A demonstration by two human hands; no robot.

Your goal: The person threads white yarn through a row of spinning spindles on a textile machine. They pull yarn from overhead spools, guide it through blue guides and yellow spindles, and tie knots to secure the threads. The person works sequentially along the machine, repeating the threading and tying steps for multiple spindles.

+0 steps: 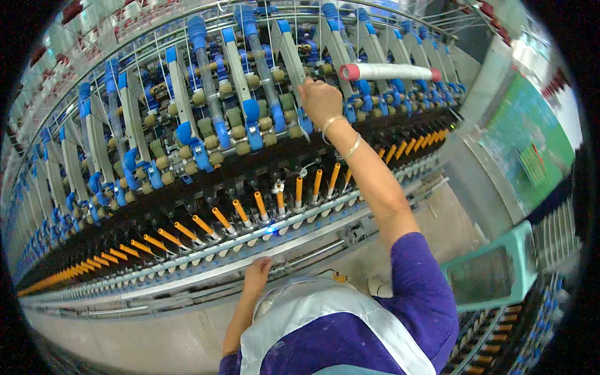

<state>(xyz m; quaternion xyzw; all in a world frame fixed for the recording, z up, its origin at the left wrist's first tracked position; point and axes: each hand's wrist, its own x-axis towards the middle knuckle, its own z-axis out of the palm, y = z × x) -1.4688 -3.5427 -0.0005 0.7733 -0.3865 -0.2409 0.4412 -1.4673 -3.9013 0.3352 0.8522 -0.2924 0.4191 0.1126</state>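
Midway along the machine [237, 131], a slanting, blue-capped grey arm [289, 53] stands at the person's curled right hand [320, 101]; whether it grips cannot be told. The loosely bent left hand [257, 275], hold unclear, is near a straight rail [231, 265]. Slim orange tubes [221, 218] stand between; a pink-ended white cylinder [394, 72] lies rightward.

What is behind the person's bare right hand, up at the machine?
Above and left of the right hand, a slanted grey bar with a blue tip shows. Whatever lies directly behind the hand is covered.
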